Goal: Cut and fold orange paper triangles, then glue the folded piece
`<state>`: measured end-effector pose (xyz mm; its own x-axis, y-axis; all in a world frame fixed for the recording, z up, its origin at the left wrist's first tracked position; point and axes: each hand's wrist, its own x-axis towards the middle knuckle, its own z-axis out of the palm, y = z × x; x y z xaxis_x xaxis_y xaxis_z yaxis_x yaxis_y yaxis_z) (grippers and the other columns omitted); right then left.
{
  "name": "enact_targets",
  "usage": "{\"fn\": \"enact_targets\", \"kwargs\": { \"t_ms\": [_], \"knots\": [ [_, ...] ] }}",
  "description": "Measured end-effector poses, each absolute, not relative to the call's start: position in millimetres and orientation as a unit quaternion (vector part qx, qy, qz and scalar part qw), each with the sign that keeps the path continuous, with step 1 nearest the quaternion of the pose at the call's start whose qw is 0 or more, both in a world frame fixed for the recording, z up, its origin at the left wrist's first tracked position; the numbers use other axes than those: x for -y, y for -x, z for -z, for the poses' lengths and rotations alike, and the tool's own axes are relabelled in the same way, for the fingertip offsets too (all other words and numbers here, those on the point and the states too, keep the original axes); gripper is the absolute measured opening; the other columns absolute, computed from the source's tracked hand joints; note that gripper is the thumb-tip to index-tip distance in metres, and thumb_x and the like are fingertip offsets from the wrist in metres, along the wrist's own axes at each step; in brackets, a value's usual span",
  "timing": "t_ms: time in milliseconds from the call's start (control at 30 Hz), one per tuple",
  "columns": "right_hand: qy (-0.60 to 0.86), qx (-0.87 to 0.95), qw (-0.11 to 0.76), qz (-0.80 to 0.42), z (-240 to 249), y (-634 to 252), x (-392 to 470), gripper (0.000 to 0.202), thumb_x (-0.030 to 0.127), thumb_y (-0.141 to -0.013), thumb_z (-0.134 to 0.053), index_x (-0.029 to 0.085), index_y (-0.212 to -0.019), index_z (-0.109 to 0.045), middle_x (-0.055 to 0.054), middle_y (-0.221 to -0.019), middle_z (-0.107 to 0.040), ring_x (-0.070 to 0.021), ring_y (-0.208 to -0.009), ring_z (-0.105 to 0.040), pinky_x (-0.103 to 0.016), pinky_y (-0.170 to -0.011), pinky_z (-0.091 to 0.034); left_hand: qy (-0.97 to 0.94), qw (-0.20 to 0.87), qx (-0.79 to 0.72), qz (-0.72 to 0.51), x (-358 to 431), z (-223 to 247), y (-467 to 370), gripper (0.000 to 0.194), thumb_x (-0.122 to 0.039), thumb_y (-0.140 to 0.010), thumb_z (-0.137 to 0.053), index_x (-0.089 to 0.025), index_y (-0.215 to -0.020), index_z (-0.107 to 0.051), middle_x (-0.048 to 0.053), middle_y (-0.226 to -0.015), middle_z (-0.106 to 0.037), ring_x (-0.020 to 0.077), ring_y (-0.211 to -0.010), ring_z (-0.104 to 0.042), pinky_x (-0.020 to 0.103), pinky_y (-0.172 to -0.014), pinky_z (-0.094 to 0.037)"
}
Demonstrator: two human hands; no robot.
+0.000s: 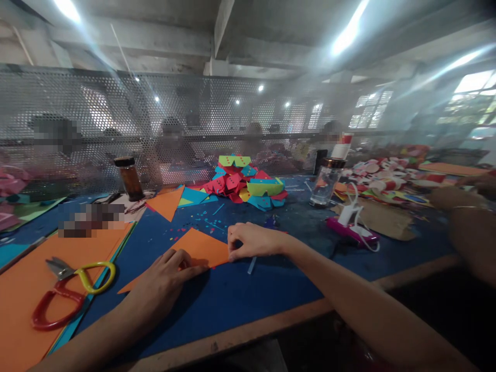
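Head view: an orange sheet (205,245) lies at the near middle of the blue tabletop (209,320). Clock positions are taken from this sheet, with 12 o'clock pointing away from the person.

1. Right hand (253,240), 3 o'clock: thumb and forefinger pinch the sheet's right-hand corner.
2. Left hand (166,274), 8 o'clock: fingers bent over the paper, thumb stretched along the near edge. Whether it pinches or merely presses cannot be told.
3. Apparent step: steadying and aligning the sheet. Press flat with the left hand; guide the corner with light fingertip pressure, as thin paper probably creases easily.
4. Square the edges before applying firm pressure; misalignment would likely be hard to correct afterwards.
5. Hold the paper clear of the scraps (215,225) at 1 o'clock and the clear strip (251,265) at 4 o'clock; either could mark a crease.

Scissors (64,289) rest at 9 o'clock, untouched.
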<state>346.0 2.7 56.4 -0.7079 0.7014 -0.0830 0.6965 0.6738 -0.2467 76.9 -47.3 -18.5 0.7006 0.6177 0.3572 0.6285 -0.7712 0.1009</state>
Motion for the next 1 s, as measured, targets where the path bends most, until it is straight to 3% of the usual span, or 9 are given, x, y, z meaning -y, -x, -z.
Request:
{"fn": "enact_targets", "kwargs": {
  "t_ms": [267, 1000],
  "knots": [
    [0.386, 0.913, -0.002, -0.134, -58, -352, -6, 0.017, 0.036, -0.082, -0.069, 0.021, -0.085, -0.076, -0.005, -0.099, -0.070, -0.0227, -0.096, -0.061, -0.032, -0.082, -0.039, 0.923, 0.021, 0.324, 0.208, 47, 19, -77, 0.049, -0.006, -0.094, -0.038, -0.034, -0.131, -0.055, 0.006, -0.100, -0.054, 0.0202, -0.088, -0.053, 0.037, -0.078, -0.049],
    [0.410, 0.900, -0.038, -0.140, -66, -366, -9, 0.014, 0.032, -0.078, -0.071, 0.020, -0.082, -0.077, -0.004, -0.093, -0.072, -0.0206, -0.089, -0.063, -0.027, -0.072, -0.038, 0.918, 0.041, 0.329, 0.217, 47, 19, -77, 0.051, -0.005, -0.093, -0.039, -0.037, -0.130, -0.056, 0.004, -0.097, -0.055, 0.0201, -0.085, -0.054, 0.037, -0.078, -0.050]
  ]
}}
